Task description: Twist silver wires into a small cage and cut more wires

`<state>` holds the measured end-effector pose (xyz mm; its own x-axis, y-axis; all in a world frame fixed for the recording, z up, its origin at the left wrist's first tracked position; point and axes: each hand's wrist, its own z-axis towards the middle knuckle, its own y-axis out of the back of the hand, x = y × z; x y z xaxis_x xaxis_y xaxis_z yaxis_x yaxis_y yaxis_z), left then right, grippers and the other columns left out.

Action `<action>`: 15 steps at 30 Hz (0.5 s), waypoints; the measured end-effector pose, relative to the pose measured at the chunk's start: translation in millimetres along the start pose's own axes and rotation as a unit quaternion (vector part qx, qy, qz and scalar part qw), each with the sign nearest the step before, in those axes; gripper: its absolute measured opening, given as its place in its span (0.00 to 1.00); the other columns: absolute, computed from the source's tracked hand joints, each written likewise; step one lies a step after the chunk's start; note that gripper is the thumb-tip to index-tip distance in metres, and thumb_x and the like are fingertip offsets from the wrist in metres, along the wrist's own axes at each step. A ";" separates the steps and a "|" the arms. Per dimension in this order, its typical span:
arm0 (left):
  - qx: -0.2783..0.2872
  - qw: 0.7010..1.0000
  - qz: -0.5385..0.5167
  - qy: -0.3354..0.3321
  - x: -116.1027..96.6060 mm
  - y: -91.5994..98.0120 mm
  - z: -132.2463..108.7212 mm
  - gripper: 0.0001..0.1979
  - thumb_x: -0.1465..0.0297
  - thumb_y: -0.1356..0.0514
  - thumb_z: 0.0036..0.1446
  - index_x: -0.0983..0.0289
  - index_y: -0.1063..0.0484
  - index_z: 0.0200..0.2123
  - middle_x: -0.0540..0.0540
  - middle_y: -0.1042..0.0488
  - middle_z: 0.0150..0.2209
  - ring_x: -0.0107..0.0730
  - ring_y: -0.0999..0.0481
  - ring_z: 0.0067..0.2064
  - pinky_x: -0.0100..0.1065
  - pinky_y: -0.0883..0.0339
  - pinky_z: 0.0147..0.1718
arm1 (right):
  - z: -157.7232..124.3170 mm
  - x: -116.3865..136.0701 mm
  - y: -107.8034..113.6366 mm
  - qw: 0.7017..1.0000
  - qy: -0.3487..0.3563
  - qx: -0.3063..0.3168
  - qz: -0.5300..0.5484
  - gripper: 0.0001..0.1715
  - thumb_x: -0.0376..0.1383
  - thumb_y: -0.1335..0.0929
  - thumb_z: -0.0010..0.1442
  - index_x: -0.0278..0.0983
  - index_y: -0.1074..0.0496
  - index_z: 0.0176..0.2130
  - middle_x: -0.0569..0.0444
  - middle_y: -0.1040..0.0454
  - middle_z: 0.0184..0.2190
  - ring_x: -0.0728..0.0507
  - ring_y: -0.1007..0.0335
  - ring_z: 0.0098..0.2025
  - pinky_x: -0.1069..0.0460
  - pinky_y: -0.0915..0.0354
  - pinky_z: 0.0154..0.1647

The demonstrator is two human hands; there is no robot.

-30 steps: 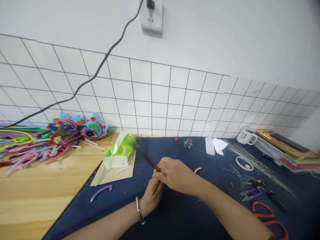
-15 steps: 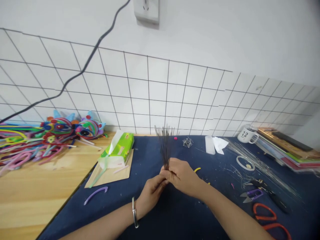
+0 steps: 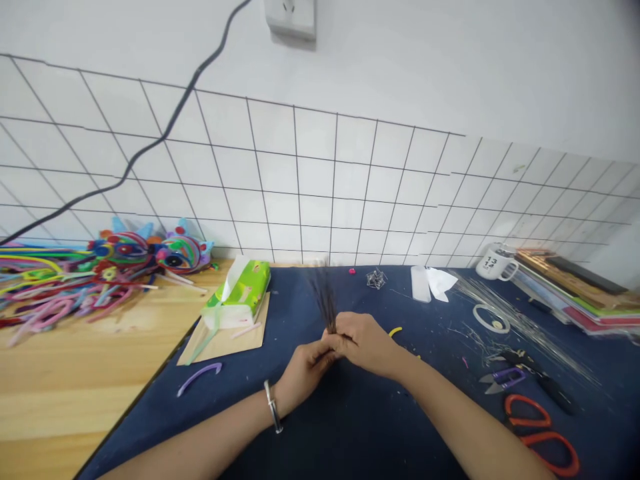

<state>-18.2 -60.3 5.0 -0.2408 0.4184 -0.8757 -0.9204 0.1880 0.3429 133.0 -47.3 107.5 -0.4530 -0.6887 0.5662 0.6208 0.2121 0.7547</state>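
Note:
Both my hands meet over the dark blue mat [image 3: 350, 433], pinching the base of a bundle of thin dark wires [image 3: 324, 300] that fans upward and slightly left. My right hand [image 3: 367, 343] is closed around the bundle's lower end from the right. My left hand [image 3: 304, 370], with a silver bracelet on its wrist, grips the same end from below. A short yellow pipe cleaner piece [image 3: 395, 331] lies just right of my right hand.
A green tissue pack [image 3: 239, 297] sits on brown paper at left, with a purple pipe cleaner curve [image 3: 199, 376] near it. Colourful pipe cleaners [image 3: 65, 280] pile on the wooden table. At right lie orange-handled scissors [image 3: 543, 433], purple snips [image 3: 503, 379], a tape ring [image 3: 491, 319], loose wires, a mug [image 3: 495, 263].
The wire bundle swung from pointing far left to upright, and now leans slightly left. Both hands stayed together on its base and shifted a little.

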 end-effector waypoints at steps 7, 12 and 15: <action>0.010 1.000 0.000 0.008 9.1 -0.4 5.5 0.11 0.65 0.47 0.54 0.63 0.26 0.34 0.52 0.24 0.30 0.32 0.28 0.32 0.30 0.36 0.33 | 3.6 -12.0 -4.2 0.999 -0.019 0.022 0.023 0.12 0.37 0.38 0.59 0.35 0.29 0.31 0.56 0.29 0.28 0.50 0.34 0.32 0.57 0.42 0.33; 0.021 1.000 0.010 -0.009 6.4 6.1 6.1 0.11 0.66 0.47 0.55 0.62 0.26 0.36 0.52 0.24 0.33 0.33 0.26 0.35 0.31 0.35 0.36 | 4.1 -6.0 1.2 0.998 -0.016 0.043 0.035 0.10 0.35 0.38 0.58 0.36 0.28 0.32 0.57 0.28 0.30 0.50 0.33 0.34 0.57 0.41 0.35; -0.002 0.998 0.052 -0.034 2.1 13.7 6.7 0.10 0.68 0.46 0.55 0.61 0.26 0.36 0.53 0.24 0.32 0.33 0.26 0.34 0.30 0.36 0.34 | 3.1 -0.8 2.8 1.000 -0.001 0.013 0.016 0.11 0.37 0.38 0.59 0.37 0.28 0.34 0.56 0.28 0.31 0.50 0.33 0.34 0.56 0.41 0.36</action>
<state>-29.3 -50.8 10.2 -0.3137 0.4951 -0.8102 -0.8928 0.1367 0.4292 133.2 -44.0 110.2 -0.4349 -0.6793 0.5911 0.6178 0.2524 0.7447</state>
